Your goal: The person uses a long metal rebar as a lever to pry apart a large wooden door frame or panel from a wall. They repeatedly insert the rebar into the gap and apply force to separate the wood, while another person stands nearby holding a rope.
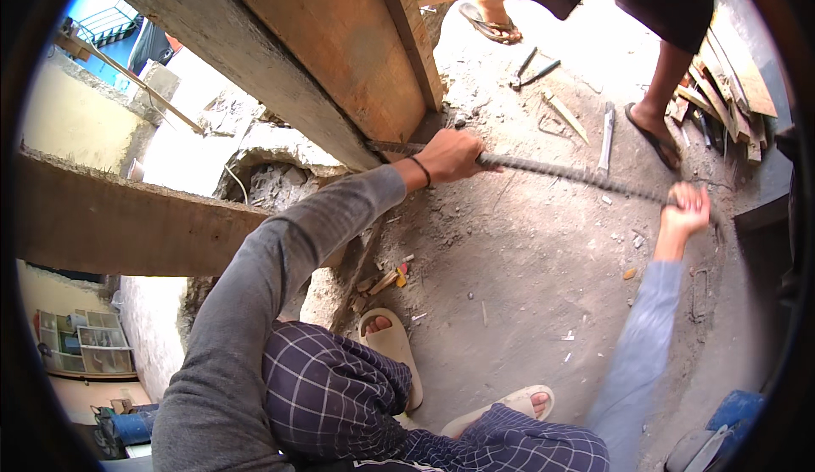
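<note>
A long ribbed steel bar (564,172) runs across in front of me, sloping down to the right. My left hand (452,155) is closed round it near the foot of a wooden formwork panel (344,39). The bar's left end goes in at the panel's lower edge, where its tip is hidden. Out to the right, my right hand (686,210) grips the bar close to its other end, slightly blurred. Both arms are stretched out, and the bar is held above the dusty floor (509,294).
Beyond the bar lie pliers (536,70), a flat metal bar (607,137) and a wood strip (566,117). Another person's sandalled foot (654,137) stands close to the bar. Scrap boards (722,90) are piled at far right. A wooden beam (127,226) crosses at left.
</note>
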{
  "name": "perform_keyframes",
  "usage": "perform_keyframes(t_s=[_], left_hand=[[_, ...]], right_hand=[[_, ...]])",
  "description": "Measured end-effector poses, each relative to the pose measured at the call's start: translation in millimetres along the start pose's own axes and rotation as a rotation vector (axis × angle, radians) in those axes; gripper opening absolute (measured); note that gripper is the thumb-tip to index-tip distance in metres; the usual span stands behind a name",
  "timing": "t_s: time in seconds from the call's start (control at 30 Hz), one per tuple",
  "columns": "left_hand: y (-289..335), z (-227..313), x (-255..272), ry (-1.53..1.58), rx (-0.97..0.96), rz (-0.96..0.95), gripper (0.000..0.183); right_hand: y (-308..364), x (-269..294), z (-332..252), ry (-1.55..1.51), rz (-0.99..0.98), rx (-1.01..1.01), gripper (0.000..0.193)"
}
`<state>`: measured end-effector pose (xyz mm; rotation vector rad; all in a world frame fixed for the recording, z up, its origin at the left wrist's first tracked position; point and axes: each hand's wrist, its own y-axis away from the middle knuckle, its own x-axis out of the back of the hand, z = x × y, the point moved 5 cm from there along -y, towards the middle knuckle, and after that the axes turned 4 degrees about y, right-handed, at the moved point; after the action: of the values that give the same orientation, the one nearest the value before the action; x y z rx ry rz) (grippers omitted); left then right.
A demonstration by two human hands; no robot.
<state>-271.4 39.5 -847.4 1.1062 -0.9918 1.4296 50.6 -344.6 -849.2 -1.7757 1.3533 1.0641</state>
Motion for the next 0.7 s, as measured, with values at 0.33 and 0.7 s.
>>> perform_keyframes(t_s=[0.33,0.7], left_hand=[[90,89,19,0.14,-0.281,-0.112,0.047],[95,89,54,0.113,-0.298,-0.048,0.025]], right_hand=[[331,-3,-131,-0.043,-0.043,0.365,0.043],[391,-48,-129,-0.024,0.08,0.448,0.04]])
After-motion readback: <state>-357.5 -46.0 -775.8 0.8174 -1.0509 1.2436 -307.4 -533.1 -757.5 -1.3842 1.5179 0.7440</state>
